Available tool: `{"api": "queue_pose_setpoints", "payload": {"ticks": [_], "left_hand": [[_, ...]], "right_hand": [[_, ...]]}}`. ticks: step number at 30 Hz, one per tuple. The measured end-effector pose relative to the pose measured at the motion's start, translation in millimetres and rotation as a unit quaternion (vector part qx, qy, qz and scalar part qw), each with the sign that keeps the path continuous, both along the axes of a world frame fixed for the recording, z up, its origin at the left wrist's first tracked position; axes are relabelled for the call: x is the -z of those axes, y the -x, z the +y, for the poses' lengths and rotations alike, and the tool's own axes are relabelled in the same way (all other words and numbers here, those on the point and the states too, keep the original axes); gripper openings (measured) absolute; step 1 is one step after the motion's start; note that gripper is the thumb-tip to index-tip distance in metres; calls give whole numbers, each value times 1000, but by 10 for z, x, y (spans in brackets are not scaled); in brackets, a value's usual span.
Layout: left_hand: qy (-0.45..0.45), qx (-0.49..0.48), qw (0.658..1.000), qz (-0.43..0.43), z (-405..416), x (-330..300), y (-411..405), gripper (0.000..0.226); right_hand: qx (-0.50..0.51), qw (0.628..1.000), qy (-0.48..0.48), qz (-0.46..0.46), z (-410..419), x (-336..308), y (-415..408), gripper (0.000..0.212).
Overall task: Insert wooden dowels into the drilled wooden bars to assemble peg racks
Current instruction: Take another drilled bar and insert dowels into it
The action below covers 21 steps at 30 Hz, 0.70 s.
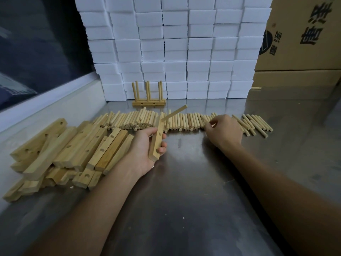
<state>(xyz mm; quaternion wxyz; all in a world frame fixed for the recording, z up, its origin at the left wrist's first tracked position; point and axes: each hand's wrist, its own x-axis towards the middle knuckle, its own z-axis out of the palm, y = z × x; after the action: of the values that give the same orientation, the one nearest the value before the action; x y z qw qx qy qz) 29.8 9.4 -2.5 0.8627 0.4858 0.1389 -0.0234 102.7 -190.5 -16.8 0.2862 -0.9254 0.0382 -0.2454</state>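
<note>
My left hand [145, 146] grips a drilled wooden bar [156, 143] held on end above the steel table. One dowel [174, 113] sticks out of the bar's upper end, slanting up to the right. My right hand [224, 131] rests on the long row of loose dowels [184, 121] and pinches one dowel [206, 119] at its left side. A pile of drilled bars [64, 150] lies left of my left hand. A finished peg rack [148, 97] with several upright dowels stands behind the row.
A wall of stacked white foam blocks [175, 48] rises at the back of the steel table [184, 182]. Cardboard boxes [302, 37] stand at the back right, with a stray dowel [256, 87] at their foot. A raised white ledge [46, 100] borders the table's left side.
</note>
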Motion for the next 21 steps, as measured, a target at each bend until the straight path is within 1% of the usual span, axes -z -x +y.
{"api": "queue_pose_setpoints", "payload": {"ticks": [2,4,7,9,11,13,15,16,17,19,21], "left_hand": [[-3,-2,1000,0,2,2,-4,18],[-3,-1,1000,-1,4,5,-8,18],[-7,2,1000,-9,16,14,-10,17],[-11,4,1000,-11,23,22,-9,17],[-17,7,1000,-14,26,26,-8,16],[-22,8,1000,-15,26,30,-9,17],[-24,7,1000,-16,30,33,-11,17],[-24,7,1000,-16,31,33,-13,17],[-25,7,1000,-15,33,35,-16,18],[-28,7,999,-14,35,37,-22,18],[-31,8,999,-14,33,37,-25,18]], "right_hand": [[0,998,-44,-49,-22,-56,58,23],[-22,989,-117,-88,-46,-129,125,22],[-66,958,-258,-105,-67,-208,244,14],[-93,920,-375,-73,-71,-237,319,12],[-129,865,-483,-33,-63,-243,384,12],[-163,814,-557,-5,-38,-244,441,7],[-178,783,-596,7,-19,-241,464,10],[-181,775,-605,12,-14,-243,466,14],[-183,771,-610,17,-7,-251,466,14],[-193,771,-606,32,-2,-265,463,8],[-211,768,-602,51,3,-267,469,9]]}}
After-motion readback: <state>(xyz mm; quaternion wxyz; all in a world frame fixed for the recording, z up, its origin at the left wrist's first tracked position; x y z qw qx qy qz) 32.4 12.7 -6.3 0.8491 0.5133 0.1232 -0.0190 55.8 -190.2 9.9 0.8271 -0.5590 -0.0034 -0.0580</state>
